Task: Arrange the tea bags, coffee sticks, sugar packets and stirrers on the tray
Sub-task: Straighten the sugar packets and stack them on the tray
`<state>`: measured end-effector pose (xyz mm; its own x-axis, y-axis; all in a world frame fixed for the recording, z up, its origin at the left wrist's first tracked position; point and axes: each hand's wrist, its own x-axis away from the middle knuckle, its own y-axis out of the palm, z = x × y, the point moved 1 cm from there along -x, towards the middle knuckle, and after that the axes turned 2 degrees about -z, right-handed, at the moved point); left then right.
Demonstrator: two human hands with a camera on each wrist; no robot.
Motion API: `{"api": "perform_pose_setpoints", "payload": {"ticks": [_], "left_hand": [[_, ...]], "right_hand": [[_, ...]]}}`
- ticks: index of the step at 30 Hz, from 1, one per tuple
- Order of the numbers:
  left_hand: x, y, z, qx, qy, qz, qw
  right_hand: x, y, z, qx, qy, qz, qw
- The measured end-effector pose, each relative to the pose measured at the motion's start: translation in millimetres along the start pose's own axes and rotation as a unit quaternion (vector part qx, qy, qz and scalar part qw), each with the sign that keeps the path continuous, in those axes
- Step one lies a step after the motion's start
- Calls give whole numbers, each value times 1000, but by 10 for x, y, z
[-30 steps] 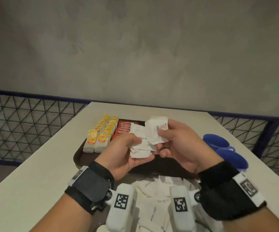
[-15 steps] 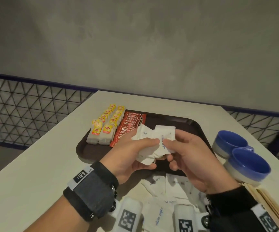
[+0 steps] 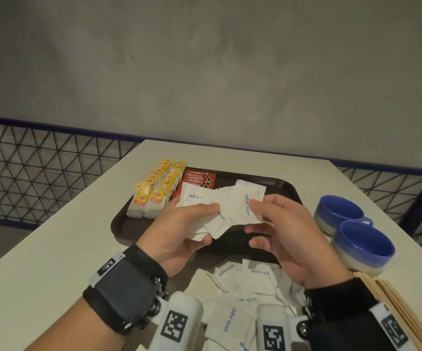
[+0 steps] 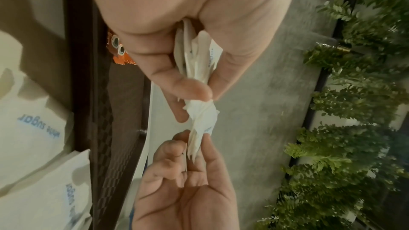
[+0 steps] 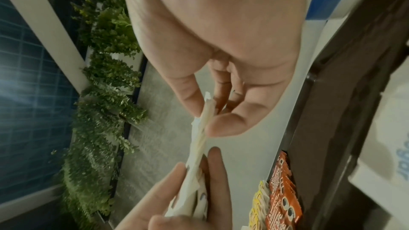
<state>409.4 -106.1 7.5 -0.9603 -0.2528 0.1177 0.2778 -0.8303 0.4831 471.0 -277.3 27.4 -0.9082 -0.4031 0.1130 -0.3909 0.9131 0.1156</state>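
While both hands [image 3: 230, 224] pinch sugar packets [image 3: 230, 206], the tray [image 3: 126, 224] holds tea bags [image 3: 154, 191].

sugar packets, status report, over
Left hand and right hand both pinch sugar packets above tray. More loose on table. Nothing blocking.

We read "white sugar" in blue on the sugar packets [image 3: 240, 206] held between the hands, and again on the loose packets [image 3: 230, 320] lying on the counter. The red coffee sticks [image 3: 199, 177] on the tray read "NESCAFE". The yellow tags on the tea bags [image 3: 154, 196] carry a red logo we cannot read.
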Motion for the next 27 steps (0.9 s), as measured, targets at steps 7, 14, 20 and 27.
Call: {"api": "perform_pose_setpoints", "payload": {"ticks": [7, 14, 20, 27], "left_hand": [[18, 30, -22, -12, -15, -23, 1000], [8, -13, 27, 7, -29, -15, 999], [64, 22, 49, 51, -78, -61, 994], [77, 61, 26, 67, -71, -51, 994]], "right_hand": [[10, 58, 51, 20, 4, -18, 1000], [20, 0, -17, -71, -2, 27, 997], [62, 8, -50, 68, -125, 68, 987], [137, 80, -70, 210, -210, 5, 955]]}}
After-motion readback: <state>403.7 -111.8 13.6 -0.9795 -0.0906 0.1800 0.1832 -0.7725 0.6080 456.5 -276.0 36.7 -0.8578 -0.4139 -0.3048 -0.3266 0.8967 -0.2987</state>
